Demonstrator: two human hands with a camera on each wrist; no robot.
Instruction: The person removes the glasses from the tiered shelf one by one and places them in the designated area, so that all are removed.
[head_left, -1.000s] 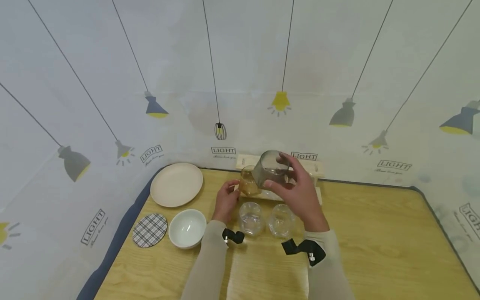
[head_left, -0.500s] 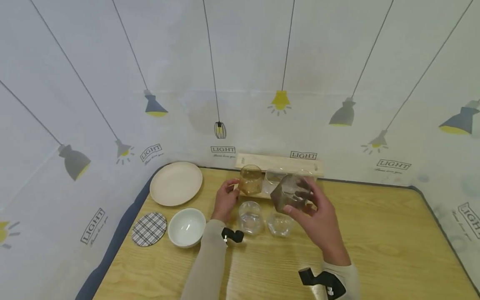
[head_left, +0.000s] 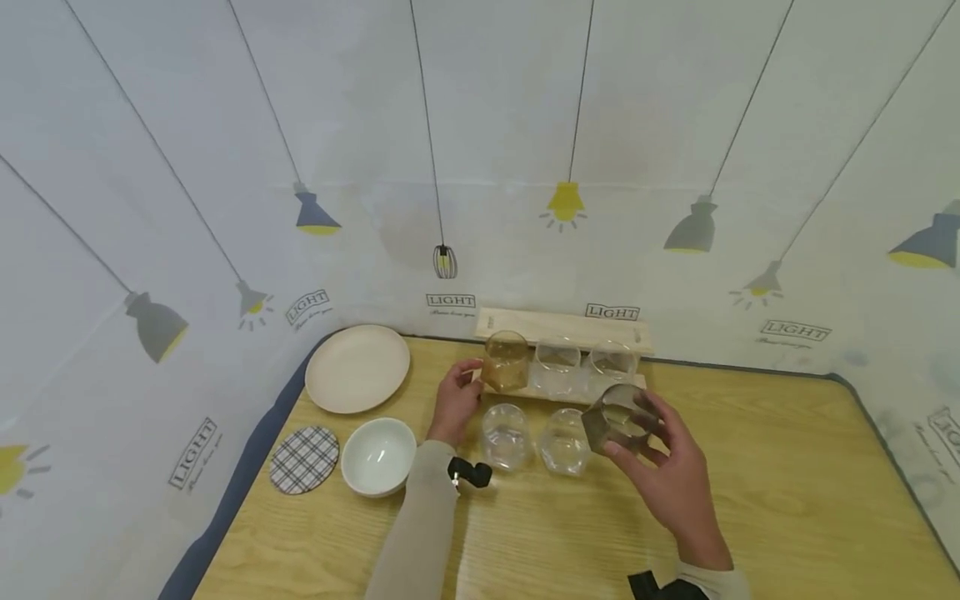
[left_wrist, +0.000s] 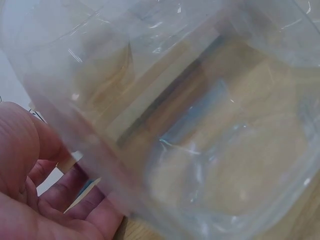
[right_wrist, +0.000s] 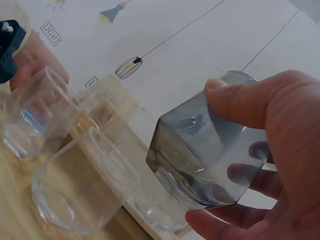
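**Asker:** Hands first, please: where are they, and what does each one hold?

**Describer:** The right hand (head_left: 667,471) grips a smoky grey faceted glass (head_left: 618,417), thumb on one side, fingers curled round the other. The glass is tilted in the air, just above the counter (head_left: 787,500) and to the right of two clear glasses (head_left: 506,433) standing side by side. The left hand (head_left: 453,404) reaches forward, its fingers touching an amber glass (head_left: 505,361) that stands at the left end of a wooden rack (head_left: 562,323). Whether those fingers wrap the amber glass or only rest against it cannot be told.

**Asker:** How are the arms posed?

**Describer:** Both forearms extend away from the person, in pale sleeves. The right wrist is bent so the palm faces left, with the glass's mouth turned partly toward the wall.

**Asker:** What would handling the grey glass well call for?

**Describer:** Probably turning it upright before it meets any surface, keeping the grip on flat facets rather than the rim, and staying clear of the nearer clear glass, which is close beside it.

**Asker:** Anything else nearby?

**Describer:** A cream plate (head_left: 357,368), a white bowl (head_left: 378,455) and a plaid coaster (head_left: 303,459) sit to the left.
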